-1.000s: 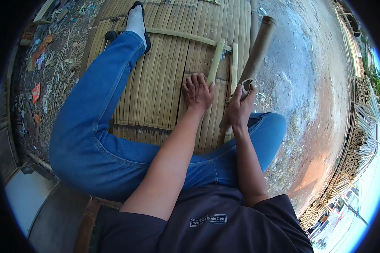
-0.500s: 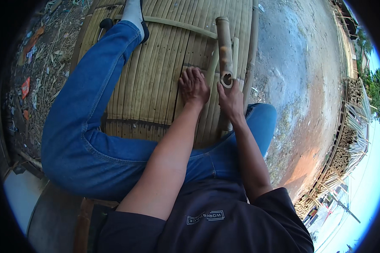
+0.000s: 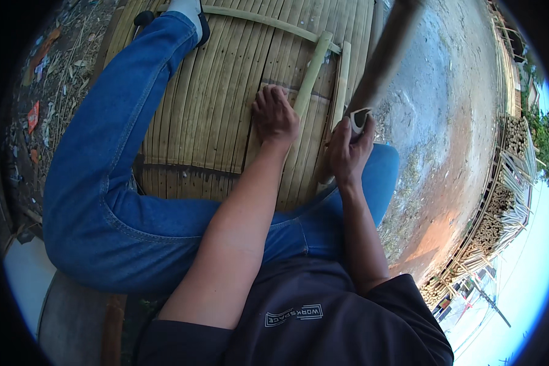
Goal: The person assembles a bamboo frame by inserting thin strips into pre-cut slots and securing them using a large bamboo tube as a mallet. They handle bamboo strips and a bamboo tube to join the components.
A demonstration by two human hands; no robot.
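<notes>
My right hand (image 3: 351,146) grips the near, hollow end of a brown bamboo tube (image 3: 384,58), thumb and fingers around its open rim. The tube slants up and away to the right, and its far end runs past the top of the picture. My left hand (image 3: 276,116) is closed, knuckles up, low over the slatted bamboo platform (image 3: 201,116). Whatever lies under its curled fingers is hidden. Right beside it runs a pale green bamboo strip (image 3: 313,70). Another narrow bamboo strip (image 3: 341,79) lies to the right of that one.
A long thin bamboo strip (image 3: 262,21) crosses the platform's far part. My bent leg in blue jeans (image 3: 119,140) stretches along the left. Dirt ground (image 3: 433,122) borders the right side, with stacked bamboo poles (image 3: 500,201) beyond. Litter and dry leaves (image 3: 55,91) cover the left ground.
My right hand has moved slightly right, and the bamboo tube has swung up and rightward off the strips. The green strip beneath now shows more fully. My left hand has barely shifted.
</notes>
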